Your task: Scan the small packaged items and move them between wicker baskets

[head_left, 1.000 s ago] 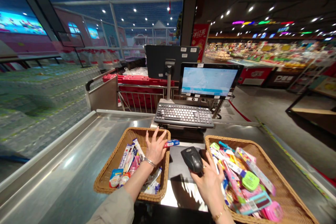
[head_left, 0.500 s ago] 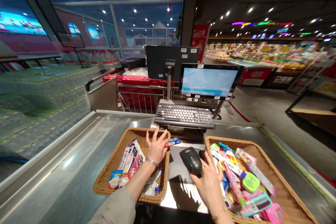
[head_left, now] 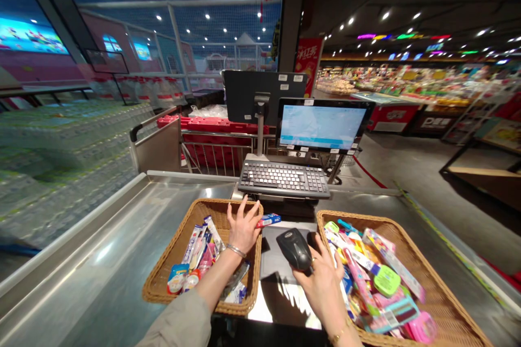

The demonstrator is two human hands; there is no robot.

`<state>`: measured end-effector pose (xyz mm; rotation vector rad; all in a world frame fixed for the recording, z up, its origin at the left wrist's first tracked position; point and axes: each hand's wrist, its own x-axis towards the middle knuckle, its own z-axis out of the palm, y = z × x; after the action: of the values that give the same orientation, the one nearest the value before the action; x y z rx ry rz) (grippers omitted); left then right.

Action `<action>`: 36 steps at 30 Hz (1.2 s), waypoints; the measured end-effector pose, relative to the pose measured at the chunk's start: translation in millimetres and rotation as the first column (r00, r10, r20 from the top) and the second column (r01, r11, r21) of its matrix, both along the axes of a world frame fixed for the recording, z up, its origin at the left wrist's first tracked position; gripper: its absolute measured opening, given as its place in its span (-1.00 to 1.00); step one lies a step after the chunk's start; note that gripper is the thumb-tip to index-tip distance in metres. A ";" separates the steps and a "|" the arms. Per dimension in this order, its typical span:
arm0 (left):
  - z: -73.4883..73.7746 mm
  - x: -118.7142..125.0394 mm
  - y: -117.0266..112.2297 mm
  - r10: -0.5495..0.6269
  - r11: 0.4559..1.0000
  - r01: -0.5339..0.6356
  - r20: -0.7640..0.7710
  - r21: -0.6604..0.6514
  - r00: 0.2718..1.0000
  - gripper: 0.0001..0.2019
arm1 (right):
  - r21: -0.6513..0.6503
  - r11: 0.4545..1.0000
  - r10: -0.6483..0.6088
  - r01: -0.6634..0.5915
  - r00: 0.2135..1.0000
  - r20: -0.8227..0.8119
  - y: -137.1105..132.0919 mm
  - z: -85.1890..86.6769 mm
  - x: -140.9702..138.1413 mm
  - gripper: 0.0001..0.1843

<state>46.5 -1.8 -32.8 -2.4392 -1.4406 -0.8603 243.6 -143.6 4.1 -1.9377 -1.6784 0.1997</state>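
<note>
My left hand (head_left: pixel 243 227) is over the right side of the left wicker basket (head_left: pixel 163 276), pinching a small blue and red box (head_left: pixel 269 220) that sticks out past the rim. Its other fingers are spread. My right hand (head_left: pixel 323 276) grips a black handheld barcode scanner (head_left: pixel 293 249), whose head points up and left towards the box, a short gap apart. Beneath the left arm, the left basket holds several slim packets (head_left: pixel 195 246) and small tubs. Just right of the scanner stands the right wicker basket (head_left: pixel 443 265), full of colourful packaged items (head_left: pixel 386 280).
A keyboard (head_left: pixel 285 178) and a lit monitor (head_left: pixel 321 126) stand behind the baskets, beside a second screen (head_left: pixel 244 95) seen from its back. The metal counter (head_left: pixel 101 260) has a raised edge at left. Beyond it are stacked bottle packs (head_left: pixel 73 146) and a metal cart (head_left: pixel 220 146).
The view has shifted very slightly. Both hands keep nearly the same pose, with the box and the scanner still in them.
</note>
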 end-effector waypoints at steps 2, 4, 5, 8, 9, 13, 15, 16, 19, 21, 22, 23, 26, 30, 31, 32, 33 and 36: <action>-0.3 0.8 0.2 0.001 1.000 -0.001 -0.001 -0.001 1.000 -0.77 | -0.005 1.000 0.005 -0.005 1.000 -0.013 0.1 1.9 0.1 -0.78; -0.4 1.6 0.3 -0.007 1.000 0.007 0.000 0.001 1.000 -0.77 | -0.016 1.000 0.009 -0.009 1.000 -0.027 0.1 3.9 0.1 -0.75; -0.5 1.9 0.3 -0.012 1.000 0.012 0.002 0.003 1.000 -0.77 | -0.021 1.000 0.012 -0.013 0.999 -0.032 0.0 4.7 0.1 -0.75; -1.0 2.6 0.5 -0.018 1.000 0.018 0.009 0.008 1.000 -0.78 | -0.020 0.999 0.025 -0.025 0.999 -0.034 -1.3 6.3 0.0 -0.74; -1.4 2.7 0.7 -0.017 1.000 0.017 0.012 0.010 1.000 -0.79 | -0.020 0.999 0.028 -0.028 0.999 -0.032 -1.8 6.6 -0.1 -0.74; -2.9 3.3 2.1 -0.021 1.000 0.021 0.018 0.022 1.000 -0.80 | -0.034 0.999 0.029 -0.030 0.999 -0.024 -3.2 8.1 -0.3 -0.71; -3.2 4.0 2.8 -0.023 0.999 0.022 0.021 0.036 1.000 -0.80 | -0.038 0.999 0.031 -0.032 0.999 -0.022 -3.5 9.4 -0.2 -0.67; -3.1 4.5 2.9 -0.024 0.999 0.023 0.022 0.044 0.999 -0.80 | -0.038 0.999 0.032 -0.032 0.999 -0.021 -3.6 10.0 0.0 -0.66; -2.3 6.4 3.0 -0.023 0.998 0.021 0.018 0.065 1.000 -0.80 | -0.040 0.998 0.040 -0.041 0.999 -0.021 -4.2 11.4 1.1 -0.68; -1.8 7.4 2.9 -0.020 0.997 0.019 0.017 0.072 1.000 -0.80 | -0.040 0.998 0.049 -0.049 0.999 -0.023 -4.9 12.1 2.1 -0.71; -1.7 7.7 2.8 -0.020 0.997 0.019 0.016 0.073 1.000 -0.80 | -0.039 0.998 0.053 -0.054 0.998 -0.026 -5.1 12.3 2.6 -0.73; -1.7 7.9 2.9 -0.020 0.997 0.019 0.015 0.073 1.000 -0.80 | -0.040 0.998 0.055 -0.056 0.998 -0.030 -5.2 12.3 3.1 -0.74; -2.1 7.7 3.4 -0.020 0.997 0.019 0.017 0.074 1.000 -0.79 | -0.048 0.997 0.054 -0.056 0.998 -0.039 -4.1 10.9 4.7 -0.77; -2.2 6.8 4.2 -0.022 0.997 0.020 0.027 0.072 0.999 -0.77 | -0.047 0.997 0.051 -0.053 0.998 -0.044 -1.1 4.3 7.3 -0.79; -2.0 6.7 4.3 -0.024 0.997 0.022 0.030 0.072 0.999 -0.78 | -0.041 0.998 0.042 -0.044 0.998 -0.044 -0.6 2.4 7.8 -0.78; -1.7 6.7 4.2 -0.025 0.997 0.023 0.031 0.073 0.999 -0.78 | -0.038 0.999 0.036 -0.037 0.998 -0.043 -0.3 0.7 8.3 -0.79; -1.3 6.8 4.1 -0.026 0.997 0.023 0.033 0.073 0.999 -0.78 | -0.036 0.999 0.032 -0.033 0.999 -0.042 -0.1 -0.7 8.7 -0.80; 0.5 7.7 3.3 -0.024 0.997 0.022 0.035 0.073 0.999 -0.78 | -0.033 0.999 0.020 -0.022 0.999 -0.045 -0.7 -3.3 9.9 -0.79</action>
<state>54.2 1.5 -32.3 -2.4035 -1.3704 -0.9497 253.6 -144.3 0.8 -1.9265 -1.6775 0.2785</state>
